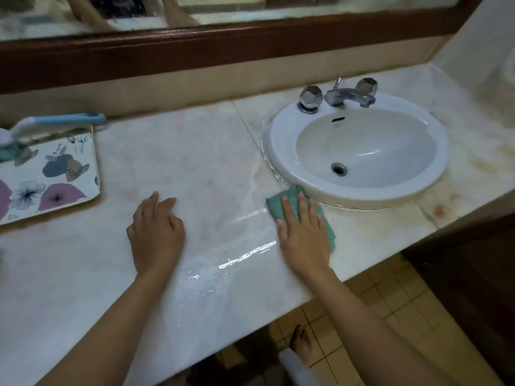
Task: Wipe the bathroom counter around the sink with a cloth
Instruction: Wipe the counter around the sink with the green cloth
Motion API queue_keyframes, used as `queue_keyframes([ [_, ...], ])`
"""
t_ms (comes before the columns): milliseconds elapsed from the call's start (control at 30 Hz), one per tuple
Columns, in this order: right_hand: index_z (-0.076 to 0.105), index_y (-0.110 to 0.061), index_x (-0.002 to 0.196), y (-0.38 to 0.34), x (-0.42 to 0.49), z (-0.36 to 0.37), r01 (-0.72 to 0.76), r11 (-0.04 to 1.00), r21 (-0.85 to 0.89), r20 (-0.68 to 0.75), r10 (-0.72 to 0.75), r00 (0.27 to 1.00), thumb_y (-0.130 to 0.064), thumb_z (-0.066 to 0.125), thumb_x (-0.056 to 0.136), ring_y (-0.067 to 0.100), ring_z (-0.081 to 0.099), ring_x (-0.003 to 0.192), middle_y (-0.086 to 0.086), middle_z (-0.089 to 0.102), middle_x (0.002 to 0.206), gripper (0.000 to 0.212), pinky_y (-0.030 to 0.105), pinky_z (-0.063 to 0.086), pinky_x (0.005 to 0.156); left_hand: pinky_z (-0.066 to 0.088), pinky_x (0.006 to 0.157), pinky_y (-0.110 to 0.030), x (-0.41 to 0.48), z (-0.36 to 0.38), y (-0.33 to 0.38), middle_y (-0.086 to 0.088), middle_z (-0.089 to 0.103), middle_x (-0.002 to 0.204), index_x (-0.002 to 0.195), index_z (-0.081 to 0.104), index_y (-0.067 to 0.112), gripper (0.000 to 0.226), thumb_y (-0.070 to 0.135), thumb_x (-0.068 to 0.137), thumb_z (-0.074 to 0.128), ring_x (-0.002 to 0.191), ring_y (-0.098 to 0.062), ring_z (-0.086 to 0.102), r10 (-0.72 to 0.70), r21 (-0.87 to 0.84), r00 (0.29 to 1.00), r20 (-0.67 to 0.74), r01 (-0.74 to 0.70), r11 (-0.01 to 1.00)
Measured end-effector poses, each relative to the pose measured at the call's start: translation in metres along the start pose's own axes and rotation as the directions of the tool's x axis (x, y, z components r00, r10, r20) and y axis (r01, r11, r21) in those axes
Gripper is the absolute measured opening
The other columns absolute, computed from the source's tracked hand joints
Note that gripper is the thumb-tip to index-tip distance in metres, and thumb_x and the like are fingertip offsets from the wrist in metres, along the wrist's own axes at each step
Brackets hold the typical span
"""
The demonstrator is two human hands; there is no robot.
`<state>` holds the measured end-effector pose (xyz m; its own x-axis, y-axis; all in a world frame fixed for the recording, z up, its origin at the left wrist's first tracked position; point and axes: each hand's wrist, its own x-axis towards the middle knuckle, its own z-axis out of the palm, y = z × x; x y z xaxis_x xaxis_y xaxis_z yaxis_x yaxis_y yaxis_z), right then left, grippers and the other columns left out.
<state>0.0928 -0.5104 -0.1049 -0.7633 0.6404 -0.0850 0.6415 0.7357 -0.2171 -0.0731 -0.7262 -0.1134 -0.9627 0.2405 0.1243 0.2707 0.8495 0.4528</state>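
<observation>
Two hands rest on the marble counter [195,151]. My right hand [302,235] lies flat, palm down, fingers extended and slightly spread, pressing the green cloth [281,200] against the counter surface near the front edge. The cloth touches the front-left rim of the white sink [281,140]; its edges show beyond my fingertips and along the outer side of the hand. My left hand [156,232] sits palm down on bare counter, fingers loosely curled, holding nothing, well apart from the cloth. Wet streaks [242,256] run across the counter between the two hands and toward the front edge. A chrome faucet [348,96] with two faceted knobs stands at the sink's back rim. A floral tray [47,174] occupies the counter's left end, with a blue-handled brush [55,121] lying across its back edge.
</observation>
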Motion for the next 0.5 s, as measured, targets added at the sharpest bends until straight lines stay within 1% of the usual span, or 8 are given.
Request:
queue_keyframes([
  [133, 0.000, -0.031, 0.154, 0.002, -0.044, 0.004, -0.261, 0.965, 0.029, -0.056, 0.262, 0.963, -0.047, 0.015, 0.101, 0.025, -0.007, 0.148, 0.005, -0.006, 0.162, 0.057, 0.044, 0.004, 0.119, 0.032, 0.104, -0.050, -0.001, 0.000, 0.000, -0.006, 0.043, 0.149, 0.128, 0.060, 0.020, 0.040, 0.014, 0.090, 0.050, 0.138, -0.028, 0.035, 0.007, -0.022, 1.000, -0.007, -0.007, 1.000],
  [200, -0.003, -0.029, 0.154, -0.016, -0.049, 0.008, -0.381, 0.922, 0.068, -0.055, 0.385, 0.921, -0.045, 0.015, 0.101, 0.028, -0.009, 0.148, 0.008, -0.009, 0.162, 0.058, 0.046, 0.004, 0.119, 0.032, 0.104, -0.050, 0.000, 0.000, 0.002, -0.006, 0.043, 0.149, 0.127, 0.060, 0.020, 0.040, 0.015, 0.089, 0.051, 0.138, -0.028, 0.035, -0.002, -0.023, 1.000, -0.007, 0.002, 1.000],
  [233, -0.003, -0.028, 0.154, -0.031, -0.049, 0.011, -0.404, 0.911, 0.084, -0.045, 0.409, 0.912, -0.044, 0.015, 0.101, 0.030, -0.010, 0.147, 0.009, -0.011, 0.161, 0.058, 0.047, 0.003, 0.119, 0.032, 0.103, -0.050, 0.000, 0.000, 0.002, -0.006, 0.043, 0.149, 0.127, 0.060, 0.020, 0.040, 0.015, 0.088, 0.051, 0.137, -0.028, 0.035, -0.002, -0.018, 1.000, -0.004, 0.002, 1.000],
  [267, -0.001, -0.027, 0.154, -0.047, -0.051, 0.015, -0.380, 0.921, 0.091, -0.036, 0.384, 0.922, -0.043, 0.016, 0.101, 0.031, -0.011, 0.147, 0.010, -0.011, 0.161, 0.058, 0.048, 0.004, 0.119, 0.032, 0.103, -0.050, 0.000, -0.001, 0.003, -0.006, 0.043, 0.149, 0.127, 0.060, 0.020, 0.040, 0.015, 0.088, 0.051, 0.137, -0.028, 0.035, 0.002, -0.012, 1.000, -0.001, -0.002, 1.000],
  [300, 0.003, -0.026, 0.154, -0.064, -0.055, 0.019, -0.313, 0.946, 0.087, -0.040, 0.317, 0.948, -0.043, 0.016, 0.100, 0.032, -0.010, 0.147, 0.010, -0.010, 0.161, 0.058, 0.049, 0.006, 0.119, 0.032, 0.103, -0.050, 0.000, -0.001, 0.002, -0.007, 0.043, 0.149, 0.127, 0.060, 0.020, 0.041, 0.015, 0.088, 0.051, 0.137, -0.029, 0.035, 0.007, -0.006, 1.000, 0.005, -0.007, 1.000],
  [367, 0.009, -0.026, 0.154, -0.090, -0.070, 0.028, -0.124, 0.990, 0.066, -0.036, 0.126, 0.991, -0.045, 0.019, 0.099, 0.031, -0.008, 0.148, 0.008, -0.006, 0.161, 0.059, 0.049, 0.008, 0.119, 0.032, 0.104, -0.050, 0.000, -0.002, 0.000, -0.007, 0.042, 0.149, 0.128, 0.059, 0.020, 0.041, 0.016, 0.089, 0.050, 0.138, -0.029, 0.034, 0.012, -0.003, 1.000, 0.018, -0.011, 1.000],
  [400, 0.011, -0.027, 0.154, -0.093, -0.079, 0.030, -0.016, 0.999, 0.044, -0.018, 0.017, 1.000, -0.046, 0.020, 0.098, 0.030, -0.007, 0.148, 0.007, -0.004, 0.161, 0.059, 0.047, 0.005, 0.118, 0.031, 0.105, -0.050, 0.000, -0.002, -0.001, -0.007, 0.041, 0.150, 0.129, 0.059, 0.020, 0.041, 0.016, 0.090, 0.049, 0.138, -0.029, 0.033, 0.009, -0.002, 1.000, 0.025, -0.009, 1.000],
  [500, 0.011, -0.035, 0.153, -0.062, -0.081, 0.017, 0.241, 0.970, 0.028, 0.051, -0.242, 0.969, -0.049, 0.025, 0.099, 0.023, -0.008, 0.148, 0.001, -0.002, 0.162, 0.058, 0.038, -0.001, 0.114, 0.029, 0.107, -0.049, -0.002, -0.002, -0.002, -0.006, 0.040, 0.151, 0.131, 0.057, 0.020, 0.041, 0.017, 0.091, 0.048, 0.139, -0.028, 0.032, 0.013, -0.003, 0.999, 0.036, -0.013, 1.000],
])
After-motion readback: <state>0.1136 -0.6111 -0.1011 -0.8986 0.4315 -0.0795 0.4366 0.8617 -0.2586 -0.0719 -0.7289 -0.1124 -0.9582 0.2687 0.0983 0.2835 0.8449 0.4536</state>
